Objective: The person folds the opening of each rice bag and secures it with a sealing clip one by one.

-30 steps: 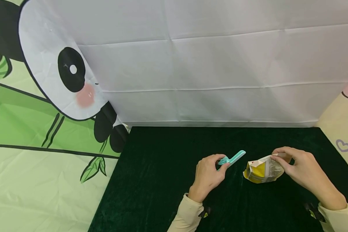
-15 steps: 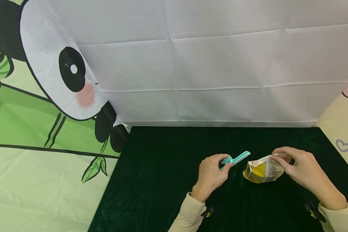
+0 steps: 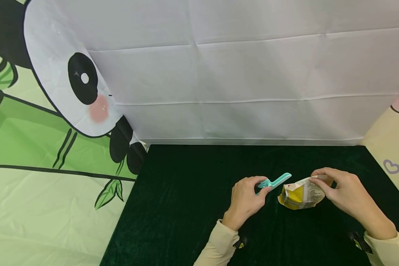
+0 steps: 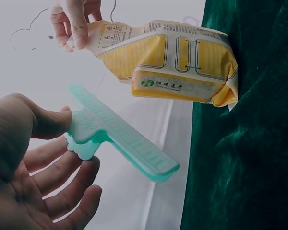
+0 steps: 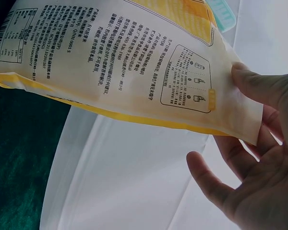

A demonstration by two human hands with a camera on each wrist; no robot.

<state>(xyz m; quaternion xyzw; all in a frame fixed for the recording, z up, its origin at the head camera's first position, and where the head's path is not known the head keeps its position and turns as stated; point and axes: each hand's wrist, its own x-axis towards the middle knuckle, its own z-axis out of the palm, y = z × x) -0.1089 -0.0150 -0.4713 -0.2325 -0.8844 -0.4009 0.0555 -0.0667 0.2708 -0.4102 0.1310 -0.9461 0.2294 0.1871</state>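
Observation:
Between thumb and fingers my left hand point(image 3: 247, 199) pinches a teal plastic bag clip point(image 4: 120, 132) by its handle tabs. The clip's long bar points up and right toward the bag in the head view, a small gap short of it. My right hand point(image 3: 349, 194) pinches the top end of a yellow and white food bag point(image 3: 302, 194), whose fuller end hangs down to the left at the tabletop. Printed text and a small diagram panel cover the bag's side in the right wrist view, where a bit of the clip point(image 5: 223, 14) shows behind the bag.
A dark green velvety cloth covers the table point(image 3: 186, 207). Behind it hangs a creased white sheet point(image 3: 252, 74). On the left is a backdrop with a panda print point(image 3: 53, 74), on the right a cream one point(image 3: 389, 147) with a heart.
My left hand has moved right with the bag clip, bringing it closer to the bag. My right hand and the bag have stayed almost still.

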